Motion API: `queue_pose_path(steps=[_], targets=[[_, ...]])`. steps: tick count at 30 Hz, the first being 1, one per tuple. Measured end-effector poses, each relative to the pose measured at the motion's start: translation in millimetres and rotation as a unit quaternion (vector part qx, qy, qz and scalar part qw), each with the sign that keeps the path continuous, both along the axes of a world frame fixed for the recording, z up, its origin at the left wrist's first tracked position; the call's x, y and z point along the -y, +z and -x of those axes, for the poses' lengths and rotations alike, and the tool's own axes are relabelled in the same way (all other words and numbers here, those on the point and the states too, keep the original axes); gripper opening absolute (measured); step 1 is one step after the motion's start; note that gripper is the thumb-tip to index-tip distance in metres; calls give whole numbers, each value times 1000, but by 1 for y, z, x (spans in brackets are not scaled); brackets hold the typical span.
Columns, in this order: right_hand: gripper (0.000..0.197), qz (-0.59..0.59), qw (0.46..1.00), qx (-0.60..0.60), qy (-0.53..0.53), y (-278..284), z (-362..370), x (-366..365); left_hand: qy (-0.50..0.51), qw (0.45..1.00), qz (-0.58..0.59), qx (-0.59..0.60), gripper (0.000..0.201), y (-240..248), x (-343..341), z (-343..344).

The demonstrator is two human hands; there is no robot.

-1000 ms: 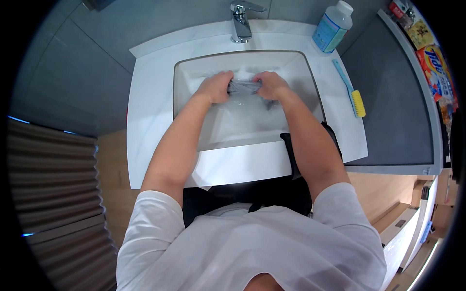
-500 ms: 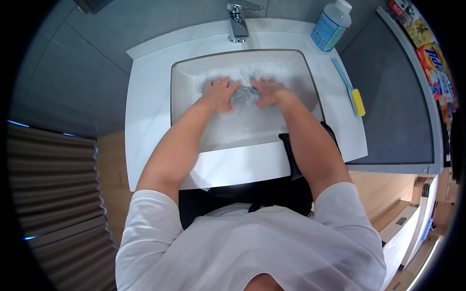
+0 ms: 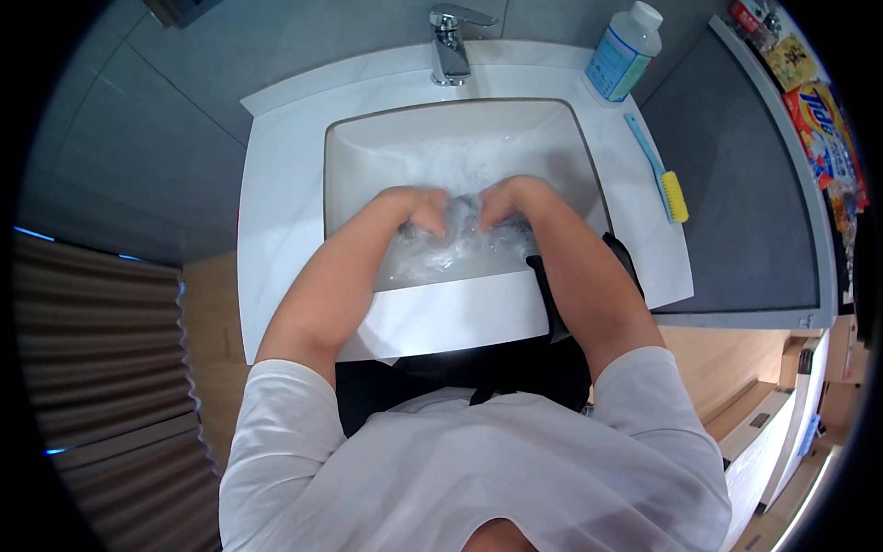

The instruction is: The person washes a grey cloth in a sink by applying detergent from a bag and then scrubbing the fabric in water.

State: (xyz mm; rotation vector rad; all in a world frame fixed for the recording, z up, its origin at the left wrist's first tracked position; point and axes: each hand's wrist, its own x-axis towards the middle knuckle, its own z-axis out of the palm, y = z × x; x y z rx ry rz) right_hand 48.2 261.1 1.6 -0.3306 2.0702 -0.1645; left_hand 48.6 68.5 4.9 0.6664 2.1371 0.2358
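Soapy water churns in the white sink basin [image 3: 363,156], where a wet grey cloth [image 3: 464,213] lies bunched between my hands. My left hand [image 3: 421,210] is curled at the cloth's left side, its fingers somewhat blurred. Facing it, my right hand [image 3: 506,201] is bent inward with its fingers closed around the cloth's right side. The cloth's edges are lost in splashes and foam. Both hands are near the middle of the basin, and their fingertips are partly hidden.
A chrome faucet [image 3: 450,51] stands behind the basin. On the right of the white counter [image 3: 285,212] are a white bottle with a blue label [image 3: 622,55] and a blue brush with yellow bristles [image 3: 664,179]. A grey panel [image 3: 745,184] adjoins the counter; several packets [image 3: 821,124] lie beyond it.
Both hands have gone from spread fingers at the basin's back to curled ones nearer me. The cloth has bunched up between them, and the water has surged toward the front.
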Motion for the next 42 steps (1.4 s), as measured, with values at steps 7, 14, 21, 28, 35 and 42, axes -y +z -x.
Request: queue_pose_path(steps=[7, 14, 21, 28, 35, 42], targets=[[59, 109, 971, 105, -187, 16, -2, 0, 53, 993, -67, 79, 59, -17, 20, 12], [51, 183, 948, -82, -246, 23, -1, -14, 104, 990, -90, -36, 56, -8, 39, 23], [51, 185, 913, -322, -167, -5, 21, -26, 117, 931, -185, -293, 41, -16, 36, 32], [82, 21, 925, -373, -70, 1, 8, -14, 116, 868, -105, -472, 53, -12, 28, 19], [94, 8, 947, -315, -66, -11, 3, -12, 34, 901, -103, -419, 79, -26, 14, -2], [83, -28, 961, -275, 13, -3, -5, 2, -11, 946, 18, -324, 85, -25, 4, -10]])
